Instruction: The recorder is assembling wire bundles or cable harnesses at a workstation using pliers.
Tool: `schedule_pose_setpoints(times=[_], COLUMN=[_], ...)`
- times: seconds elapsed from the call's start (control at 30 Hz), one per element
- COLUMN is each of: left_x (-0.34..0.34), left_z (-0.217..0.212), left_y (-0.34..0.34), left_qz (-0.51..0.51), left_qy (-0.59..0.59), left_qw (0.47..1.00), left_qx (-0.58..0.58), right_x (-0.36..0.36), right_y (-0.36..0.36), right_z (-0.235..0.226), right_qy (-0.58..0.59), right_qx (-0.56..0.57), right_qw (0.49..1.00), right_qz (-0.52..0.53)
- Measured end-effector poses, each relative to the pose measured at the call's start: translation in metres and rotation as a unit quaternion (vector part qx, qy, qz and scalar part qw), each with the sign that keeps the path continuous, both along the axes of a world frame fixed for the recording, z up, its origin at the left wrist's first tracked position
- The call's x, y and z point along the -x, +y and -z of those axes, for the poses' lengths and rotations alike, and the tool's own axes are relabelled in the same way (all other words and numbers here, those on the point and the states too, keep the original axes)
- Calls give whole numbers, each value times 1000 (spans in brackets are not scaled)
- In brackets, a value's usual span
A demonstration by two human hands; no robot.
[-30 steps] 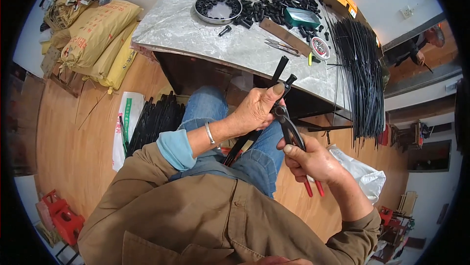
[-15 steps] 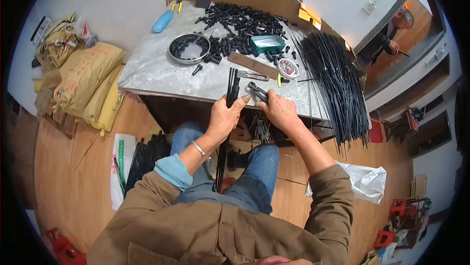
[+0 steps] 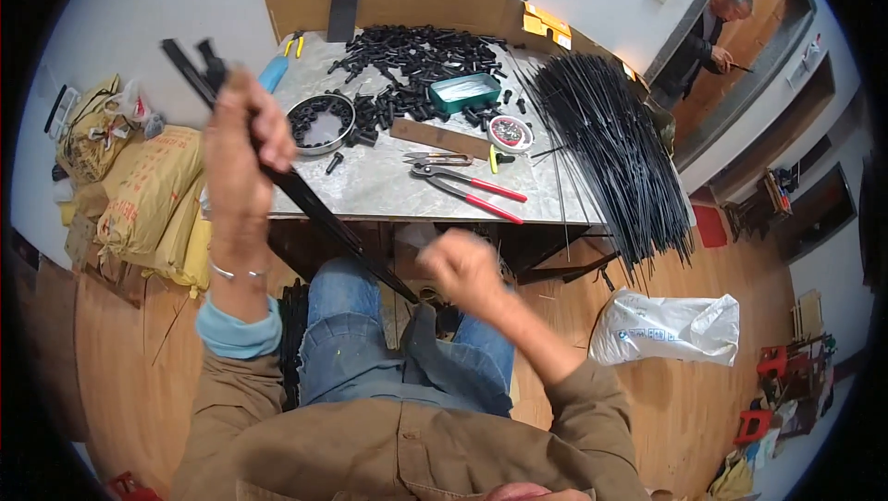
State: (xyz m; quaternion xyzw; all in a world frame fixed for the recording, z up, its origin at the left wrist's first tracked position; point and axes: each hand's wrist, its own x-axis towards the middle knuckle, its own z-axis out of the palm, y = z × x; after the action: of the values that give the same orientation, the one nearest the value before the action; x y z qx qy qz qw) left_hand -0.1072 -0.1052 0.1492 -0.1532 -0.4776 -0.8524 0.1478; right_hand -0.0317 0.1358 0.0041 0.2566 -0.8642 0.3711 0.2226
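My left hand [image 3: 242, 163], raised at the left over the table's front edge, is closed round a bundle of long thin black rods [image 3: 319, 214]. A thicker black fitting [image 3: 211, 59] sits at the rods' upper end; they slant down toward my knees. My right hand [image 3: 462, 270], slightly blurred, is curled like a fist over my lap, near the rods' lower part. Whether it holds anything is hidden. Pincers with red handles [image 3: 481, 197] lie on the table, apart from both hands. Behind them are small metal snips [image 3: 437, 159] and a flat brown bar [image 3: 439, 137].
Black bolt-like pieces [image 3: 407, 52] are heaped on the table, beside a round metal dish [image 3: 350, 136], a green box [image 3: 462, 105] and a small round tub [image 3: 511, 135]. Long black rods [image 3: 610, 159] overhang the right edge. Sacks [image 3: 153, 191] stand left; a white bag [image 3: 666, 330] lies right. Another person [image 3: 708, 38] stands in the doorway.
My left hand has risen leftward, tilting the rods. My right hand has let go of the pincers, which now lie on the table, and has moved down toward my lap. The view has shifted.
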Motion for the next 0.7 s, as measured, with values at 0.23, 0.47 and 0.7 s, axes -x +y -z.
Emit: schedule_pose_setpoints(times=[0.23, 0.47, 0.7], left_x=[17, -22, -53], left_z=[5, -45, -68], left_y=[-11, 50, 75], left_qz=[176, 178, 134], left_qy=[-16, 65, 137], left_qw=[984, 963, 971], left_qx=[36, 190, 146], right_x=[-103, -114, -98], right_y=[-22, -29, -49], right_z=[66, 65, 56], right_qy=[-605, -626, -554], right_qx=[349, 250, 390], right_qw=[672, 709, 665], right_qz=[-244, -207, -315])
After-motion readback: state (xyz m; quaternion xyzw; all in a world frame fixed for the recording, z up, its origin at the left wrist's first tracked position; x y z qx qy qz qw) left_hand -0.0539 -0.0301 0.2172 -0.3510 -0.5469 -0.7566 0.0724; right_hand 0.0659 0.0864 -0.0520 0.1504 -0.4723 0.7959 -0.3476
